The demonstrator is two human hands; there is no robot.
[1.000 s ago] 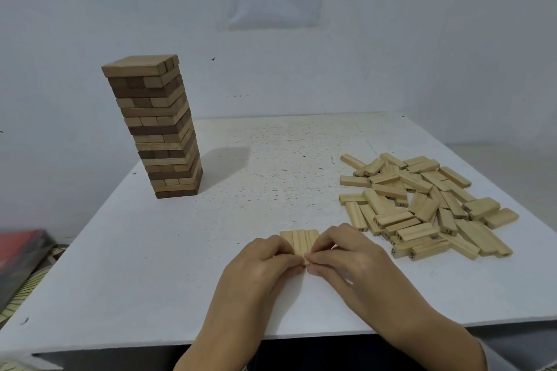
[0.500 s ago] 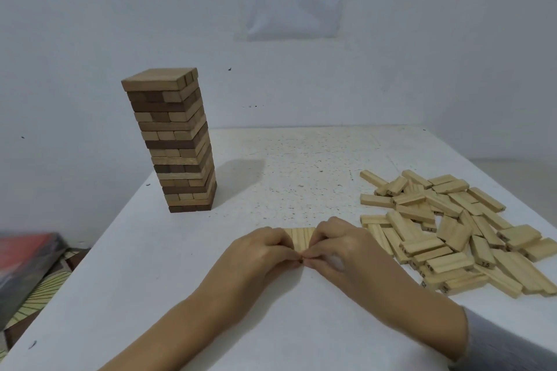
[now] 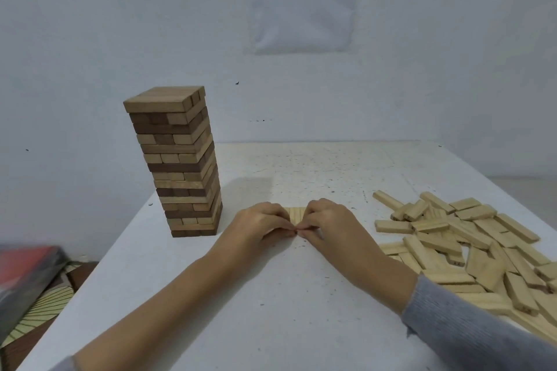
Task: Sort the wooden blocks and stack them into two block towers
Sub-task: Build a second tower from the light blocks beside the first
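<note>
Head view: a tall tower (image 3: 177, 166) of brown blocks stands on the left of the white table (image 3: 271, 310); near the middle, the left hand (image 3: 259, 224) and the right hand (image 3: 327, 221) curl their fingers round a flat row of pale blocks (image 3: 295, 213) lying on the table, one hand on each side, fingertips touching; a big pile of pale blocks (image 3: 470, 250) lies loose on the right.

At left centre, a tower (image 3: 177, 166) banded in dark brown and light tan. At right, loose blocks (image 3: 470, 250) in pale yellow wood; a flat row of blocks (image 3: 294, 215) at centre matches them. The surface (image 3: 301, 295) is white with dark specks. Lower right, a grey ribbed sleeve (image 3: 467, 325). Lower left, a cream mat (image 3: 39, 307) with dark fanned lines.
</note>
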